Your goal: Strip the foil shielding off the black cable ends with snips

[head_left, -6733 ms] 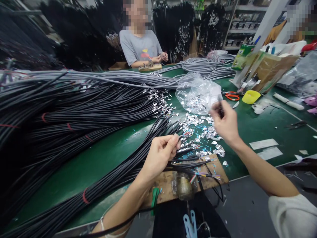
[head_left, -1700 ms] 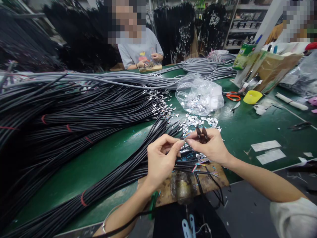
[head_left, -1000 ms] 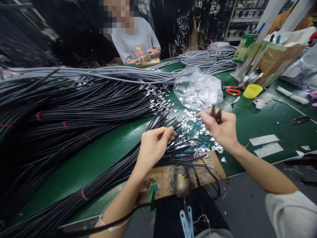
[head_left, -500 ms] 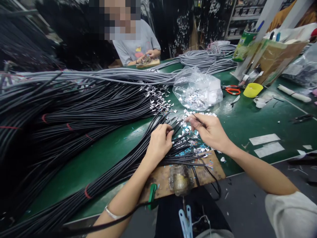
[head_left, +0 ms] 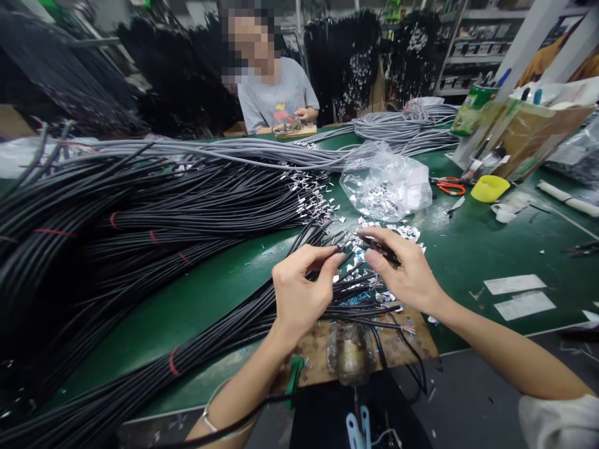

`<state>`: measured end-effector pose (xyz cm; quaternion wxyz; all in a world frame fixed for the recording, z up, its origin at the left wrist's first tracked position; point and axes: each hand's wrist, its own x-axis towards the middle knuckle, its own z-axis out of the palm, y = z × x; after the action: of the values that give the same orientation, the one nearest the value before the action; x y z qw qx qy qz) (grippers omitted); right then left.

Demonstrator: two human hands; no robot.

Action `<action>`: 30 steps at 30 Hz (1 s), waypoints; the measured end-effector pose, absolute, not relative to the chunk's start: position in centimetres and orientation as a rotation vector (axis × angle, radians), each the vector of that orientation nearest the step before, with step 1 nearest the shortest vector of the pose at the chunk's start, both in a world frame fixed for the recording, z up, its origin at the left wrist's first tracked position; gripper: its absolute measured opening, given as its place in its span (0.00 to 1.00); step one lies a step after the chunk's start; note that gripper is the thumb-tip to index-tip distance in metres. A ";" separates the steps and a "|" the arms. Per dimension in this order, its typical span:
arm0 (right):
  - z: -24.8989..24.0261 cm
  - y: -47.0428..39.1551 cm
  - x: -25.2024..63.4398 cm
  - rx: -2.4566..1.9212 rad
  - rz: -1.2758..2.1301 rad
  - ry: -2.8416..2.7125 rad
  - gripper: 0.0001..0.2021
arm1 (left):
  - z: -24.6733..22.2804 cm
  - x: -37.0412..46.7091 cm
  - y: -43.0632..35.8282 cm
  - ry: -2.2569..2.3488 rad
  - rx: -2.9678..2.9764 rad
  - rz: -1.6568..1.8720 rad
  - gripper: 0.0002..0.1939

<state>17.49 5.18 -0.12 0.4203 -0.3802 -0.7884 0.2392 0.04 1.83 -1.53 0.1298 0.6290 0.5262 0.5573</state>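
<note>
My left hand [head_left: 304, 290] pinches the end of a black cable between thumb and forefinger, above the near cable bundle [head_left: 224, 330]. Just to its right, my right hand [head_left: 405, 268] is curled around a small dark tool [head_left: 381, 246], with thumb and forefinger pointing at the left fingertips. A narrow gap separates the two hands. Stripped cable ends with coloured wires [head_left: 407, 328] rest over a wooden board [head_left: 421, 340] at the table's near edge. Foil scraps [head_left: 407, 232] and blue bits lie beneath and behind the hands.
Large black cable bundles [head_left: 224, 206] fill the left, with grey cables [head_left: 224, 149] behind. A clear plastic bag [head_left: 388, 187], orange-handled scissors [head_left: 450, 186], a yellow ring [head_left: 490, 188] and paper strips [head_left: 515, 284] lie rightward. Another person [head_left: 281, 93] sits across the green table [head_left: 468, 249].
My left hand has lifted off the bundle with a cable end in its pinch. My right hand has turned slightly beside it. The view has shifted, moving the scene right and down.
</note>
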 end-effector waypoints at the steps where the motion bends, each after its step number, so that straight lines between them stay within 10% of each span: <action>1: -0.2 5.1 17.4 -0.940 0.572 -1.993 0.15 | -1.5 0.1 1.7 1.525 1.790 1.646 0.03; 19: -0.3 4.5 16.8 -0.837 0.606 -1.957 0.11 | -0.8 0.5 1.2 1.467 1.756 1.641 0.04; 30: 0.4 4.6 17.4 -0.802 0.542 -2.040 0.13 | 0.0 -0.2 1.4 1.142 1.443 1.230 0.22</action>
<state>17.44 4.60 0.36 0.4276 -0.3211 -0.8166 0.2172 -0.17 1.39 0.03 0.4474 0.5831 0.4613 0.4970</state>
